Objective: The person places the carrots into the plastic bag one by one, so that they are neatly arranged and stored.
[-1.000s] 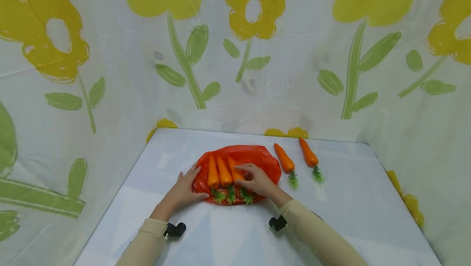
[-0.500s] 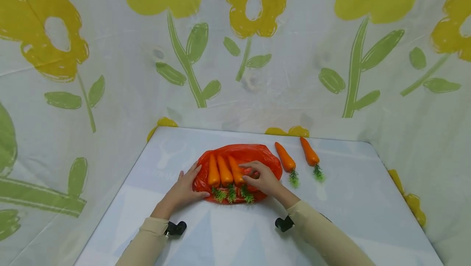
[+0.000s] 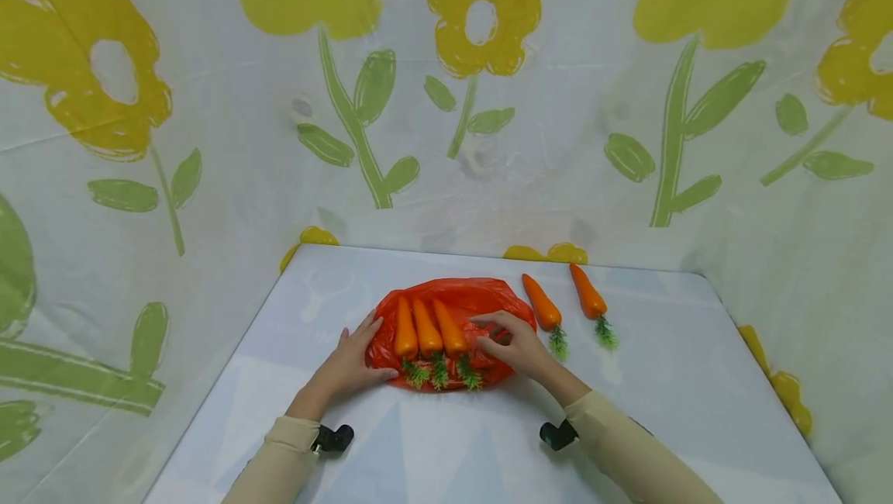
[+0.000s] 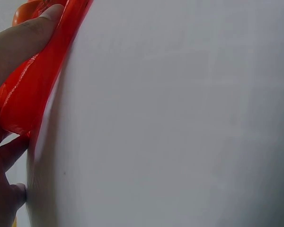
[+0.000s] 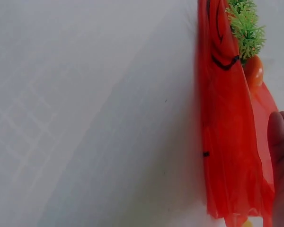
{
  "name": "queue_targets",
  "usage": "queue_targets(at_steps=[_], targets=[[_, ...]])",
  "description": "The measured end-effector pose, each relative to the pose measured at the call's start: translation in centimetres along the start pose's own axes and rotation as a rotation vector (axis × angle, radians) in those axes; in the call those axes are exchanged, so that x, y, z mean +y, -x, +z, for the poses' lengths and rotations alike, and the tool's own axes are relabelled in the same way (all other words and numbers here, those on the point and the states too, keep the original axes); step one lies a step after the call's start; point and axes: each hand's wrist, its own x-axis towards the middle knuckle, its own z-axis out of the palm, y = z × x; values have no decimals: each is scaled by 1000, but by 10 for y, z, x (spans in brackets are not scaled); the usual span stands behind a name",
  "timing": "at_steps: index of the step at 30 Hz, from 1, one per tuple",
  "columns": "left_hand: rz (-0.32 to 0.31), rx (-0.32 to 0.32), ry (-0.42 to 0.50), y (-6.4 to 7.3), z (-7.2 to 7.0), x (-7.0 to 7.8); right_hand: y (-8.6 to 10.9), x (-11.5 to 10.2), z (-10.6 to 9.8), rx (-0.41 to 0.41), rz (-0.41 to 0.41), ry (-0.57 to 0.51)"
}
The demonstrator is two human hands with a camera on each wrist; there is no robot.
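At six o'clock, head view: three glossy, tapered orange carrots (image 3: 427, 329), green-topped, on crinkled red plastic bag (image 3: 484, 292); left hand (image 3: 351, 358) touching its nine, fingers spread; right hand (image 3: 522, 343) near three, fingers parted, empty. Left wrist: bag at ten. Right wrist: carrot at two.

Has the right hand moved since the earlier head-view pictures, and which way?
Yes, rightward: the right hand is closer to the left loose carrot, which lies unmoved, and its fingers no longer overlap the three clustered carrots.

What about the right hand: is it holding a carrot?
No, a visible gap separates the right hand from the nearest carrot.
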Motion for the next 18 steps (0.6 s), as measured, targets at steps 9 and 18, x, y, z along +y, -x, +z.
queue_targets(at_steps=[9, 18], targets=[[21, 3, -19, 1, 0, -3, 6, 4, -11, 57, -49, -28], [30, 4, -15, 0, -1, -1, 11, 9, -26, 164, -17, -72]])
